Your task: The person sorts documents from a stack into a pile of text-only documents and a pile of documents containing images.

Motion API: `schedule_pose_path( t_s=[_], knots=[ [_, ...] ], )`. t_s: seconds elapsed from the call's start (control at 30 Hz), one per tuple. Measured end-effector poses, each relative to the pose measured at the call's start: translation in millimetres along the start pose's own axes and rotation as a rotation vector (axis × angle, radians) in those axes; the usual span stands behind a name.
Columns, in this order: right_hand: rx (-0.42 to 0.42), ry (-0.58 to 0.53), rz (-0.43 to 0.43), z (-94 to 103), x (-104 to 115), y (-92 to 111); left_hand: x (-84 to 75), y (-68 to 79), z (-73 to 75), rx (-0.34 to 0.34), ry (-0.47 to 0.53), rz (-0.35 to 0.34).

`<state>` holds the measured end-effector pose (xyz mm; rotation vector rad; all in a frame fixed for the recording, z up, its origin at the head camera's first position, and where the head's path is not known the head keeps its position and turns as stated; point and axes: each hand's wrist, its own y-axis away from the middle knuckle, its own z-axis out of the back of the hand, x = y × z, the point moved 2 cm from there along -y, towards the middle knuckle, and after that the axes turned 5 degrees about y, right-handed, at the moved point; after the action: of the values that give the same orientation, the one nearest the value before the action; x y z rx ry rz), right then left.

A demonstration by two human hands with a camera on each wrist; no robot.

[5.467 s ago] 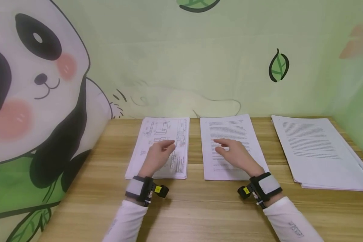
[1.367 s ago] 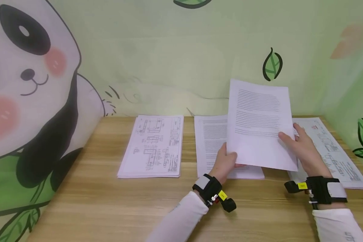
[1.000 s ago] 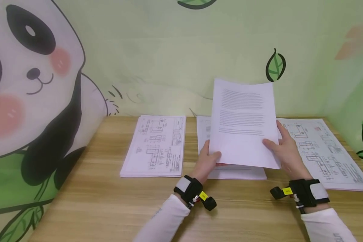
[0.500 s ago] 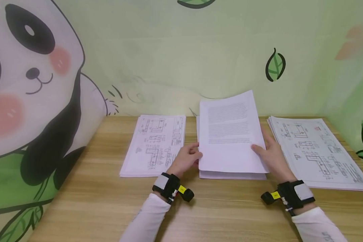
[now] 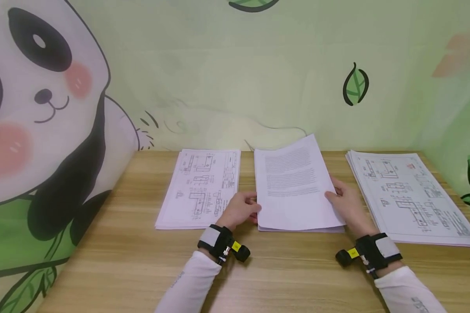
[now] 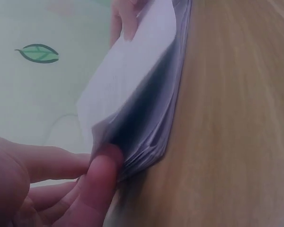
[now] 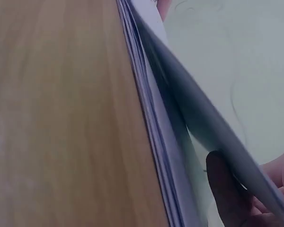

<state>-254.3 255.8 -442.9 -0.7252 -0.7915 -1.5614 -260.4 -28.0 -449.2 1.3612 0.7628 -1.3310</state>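
Note:
A printed sheet of paper (image 5: 290, 182) lies over the middle paper stack (image 5: 263, 229), its far right corner raised. My right hand (image 5: 348, 204) pinches its right edge, thumb (image 7: 222, 182) on one face and fingers on the other. At the left edge, my left hand (image 5: 240, 208) pinches the sheet near the lower corner. In the left wrist view, the thumb (image 6: 106, 158) and a finger meet at that edge. A gap shows between the sheet and the stack (image 7: 151, 109) in the right wrist view.
To the left lies a stack of technical drawings (image 5: 199, 187). Another drawing stack (image 5: 411, 195) lies at the right, slightly fanned. The wooden table (image 5: 290, 278) ends at a green wall cloth (image 5: 203, 78) with a panda print.
The text sheet has come off the right stack, whose top is now a drawing. Both hands carried it left, then lowered it over the middle stack.

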Motion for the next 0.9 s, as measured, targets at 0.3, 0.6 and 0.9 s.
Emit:
schedule_pose_path(
  t_s=[0.3, 0.6, 0.9],
  knots=[
    [0.013, -0.002, -0.049, 5.9, -0.5, -1.4, -2.1, 3.1, -0.6, -0.029, -0.083, 0.043],
    [0.163, 0.286, 0.096, 9.0, 4.7, 1.6, -5.7, 6.7, -4.0, -0.017, -0.393, -0.056],
    [0.238, 0.309, 0.134, 28.6, 9.7, 7.3, -10.1, 5.2, -3.8, -0.148, -0.418, -0.016]
  ],
)
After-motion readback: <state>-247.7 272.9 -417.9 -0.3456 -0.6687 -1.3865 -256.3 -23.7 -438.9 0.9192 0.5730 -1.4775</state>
